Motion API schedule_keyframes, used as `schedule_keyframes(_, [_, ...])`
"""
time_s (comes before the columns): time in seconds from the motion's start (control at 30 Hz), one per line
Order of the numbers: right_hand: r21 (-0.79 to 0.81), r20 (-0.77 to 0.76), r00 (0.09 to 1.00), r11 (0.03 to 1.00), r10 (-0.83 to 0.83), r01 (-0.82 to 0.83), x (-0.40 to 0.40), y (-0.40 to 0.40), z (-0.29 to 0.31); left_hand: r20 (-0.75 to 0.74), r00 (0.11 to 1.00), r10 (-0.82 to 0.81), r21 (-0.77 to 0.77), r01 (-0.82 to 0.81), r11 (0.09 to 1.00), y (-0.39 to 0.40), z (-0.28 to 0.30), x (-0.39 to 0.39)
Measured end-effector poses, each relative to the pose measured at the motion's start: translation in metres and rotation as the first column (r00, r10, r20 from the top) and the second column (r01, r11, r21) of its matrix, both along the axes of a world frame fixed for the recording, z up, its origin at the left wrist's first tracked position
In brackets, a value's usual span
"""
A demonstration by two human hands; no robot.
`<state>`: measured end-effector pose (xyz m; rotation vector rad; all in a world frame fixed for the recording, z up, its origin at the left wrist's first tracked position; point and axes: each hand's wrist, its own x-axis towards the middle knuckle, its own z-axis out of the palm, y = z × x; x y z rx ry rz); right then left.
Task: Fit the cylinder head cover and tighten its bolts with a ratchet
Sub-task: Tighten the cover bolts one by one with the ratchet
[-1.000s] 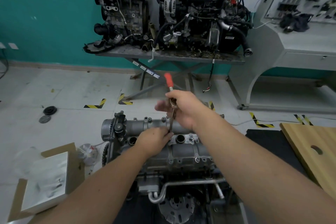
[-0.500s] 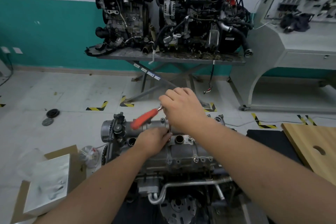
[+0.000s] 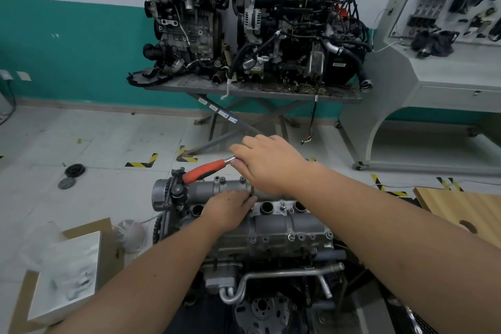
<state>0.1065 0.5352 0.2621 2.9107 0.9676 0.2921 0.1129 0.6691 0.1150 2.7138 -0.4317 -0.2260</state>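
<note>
While the ratchet point(image 3: 208, 170) is held over the cylinder head cover point(image 3: 271, 214), its head end is buried under the right hand point(image 3: 267, 164), whose fingers are curled down around the tool near the metal neck. Only the orange handle is left showing, and it is seen jutting out to the left of that hand, tilted slightly downward, with its tip close to the sprocket end of the engine point(image 3: 169, 194). A dark extension bar point(image 3: 251, 192) is seen dropping from beneath the right hand to the cover, and it is pinched near its lower end by the fingers of the left hand point(image 3: 230, 210), which is rested on the cover's top face beside the open round wells. The bolt itself is hidden under the fingers, so whether the socket is seated on it cannot be told. The cover is seated on the engine, at the centre of the view, directly below both hands. Behind, two more engines are stood on a grey metal table point(image 3: 252, 88) against the teal wall, and a cardboard box point(image 3: 67, 266) is placed on the floor at lower left.
</note>
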Motion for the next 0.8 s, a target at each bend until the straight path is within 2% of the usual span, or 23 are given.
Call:
schedule_keyframes(0.07, [-0.026, -0.055, 0.998, 0.999, -0.029, 0.028, 0.002, 0.007, 0.006, 0.004, 1.000, 0.003, -0.009, -0.003, 1.000, 0.000, 0.000, -0.001])
schedule_keyframes(0.13, [0.019, -0.160, 0.982, 0.994, -0.103, 0.107, 0.005, 0.013, 0.011, 0.007, 1.000, 0.004, -0.014, -0.004, 1.000, 0.001, 0.000, -0.002])
schedule_keyframes(0.2, [0.159, -0.313, 0.929, 0.953, -0.199, 0.258, 0.009, 0.016, 0.014, 0.015, 1.000, 0.000, -0.017, 0.001, 1.000, 0.002, -0.002, -0.001])
schedule_keyframes(0.23, [0.269, -0.427, 0.877, 0.894, -0.222, 0.358, 0.011, 0.016, 0.015, 0.024, 1.000, -0.003, -0.014, 0.003, 1.000, 0.002, -0.003, -0.001])
schedule_keyframes(0.27, [0.401, -0.580, 0.791, 0.777, -0.196, 0.486, 0.012, 0.016, 0.014, 0.036, 0.999, -0.006, -0.009, 0.006, 1.000, 0.002, -0.003, -0.001])
schedule_keyframes(0.3, [0.510, -0.736, 0.672, 0.586, -0.082, 0.630, 0.013, 0.015, 0.013, 0.049, 0.999, -0.009, -0.003, 0.009, 1.000, 0.003, -0.003, 0.000])
schedule_keyframes(0.33, [0.548, -0.828, 0.551, 0.356, 0.104, 0.756, 0.012, 0.015, 0.009, 0.060, 0.998, -0.012, -0.005, 0.013, 1.000, 0.003, -0.003, 0.001])
schedule_keyframes(0.37, [0.531, -0.830, 0.478, 0.143, 0.288, 0.835, 0.010, 0.014, 0.004, 0.064, 0.998, -0.016, -0.012, 0.017, 1.000, 0.003, -0.004, 0.001])
schedule_keyframes(0.4, [0.488, -0.781, 0.456, -0.039, 0.427, 0.872, 0.009, 0.013, -0.002, 0.063, 0.998, -0.021, -0.018, 0.022, 1.000, 0.003, -0.004, 0.001])
schedule_keyframes(0.47, [0.388, -0.645, 0.505, -0.323, 0.574, 0.863, 0.007, 0.013, -0.018, 0.054, 0.998, -0.027, -0.015, 0.028, 1.000, 0.003, -0.004, 0.001])
schedule_keyframes(0.5, [0.368, -0.594, 0.552, -0.413, 0.585, 0.833, 0.006, 0.014, -0.025, 0.048, 0.999, -0.024, -0.012, 0.025, 1.000, 0.002, -0.004, 0.002])
schedule_keyframes(0.53, [0.393, -0.567, 0.605, -0.461, 0.560, 0.795, 0.005, 0.015, -0.032, 0.042, 0.999, -0.014, -0.010, 0.014, 1.000, 0.002, -0.004, 0.002])
schedule_keyframes(0.57, [0.469, -0.561, 0.658, -0.462, 0.502, 0.752, 0.004, 0.017, -0.038, 0.037, 0.999, -0.009, -0.009, 0.009, 1.000, 0.002, -0.004, 0.003])
schedule_keyframes(0.6, [0.584, -0.569, 0.710, -0.405, 0.415, 0.704, 0.003, 0.018, -0.043, 0.031, 1.000, -0.001, -0.009, 0.001, 1.000, 0.002, -0.004, 0.003])
schedule_keyframes(0.63, [0.709, -0.573, 0.762, -0.284, 0.301, 0.645, 0.001, 0.018, -0.047, 0.026, 1.000, 0.006, -0.007, -0.006, 1.000, 0.001, -0.004, 0.003])
schedule_keyframes(0.67, [0.824, -0.529, 0.830, -0.127, 0.176, 0.552, -0.001, 0.019, -0.051, 0.019, 1.000, 0.009, -0.007, -0.009, 1.000, 0.001, -0.005, 0.003])
schedule_keyframes(0.7, [0.914, -0.403, 0.914, 0.065, 0.047, 0.400, -0.001, 0.018, -0.054, 0.008, 1.000, 0.001, -0.007, -0.001, 1.000, 0.001, -0.004, 0.003])
schedule_keyframes(0.73, [0.931, -0.202, 0.977, 0.296, -0.063, 0.212, 0.000, 0.016, -0.057, 0.007, 1.000, -0.003, -0.013, 0.003, 1.000, 0.001, -0.003, 0.003])
schedule_keyframes(0.77, [0.845, 0.019, 0.993, 0.534, -0.116, 0.046, 0.002, 0.015, -0.059, 0.014, 1.000, -0.001, -0.046, 0.001, 0.999, 0.001, -0.002, 0.002])
schedule_keyframes(0.8, [0.700, 0.197, 0.973, 0.712, -0.120, -0.053, 0.004, 0.014, -0.059, 0.018, 1.000, 0.000, -0.086, 0.001, 0.996, 0.000, 0.000, 0.001])
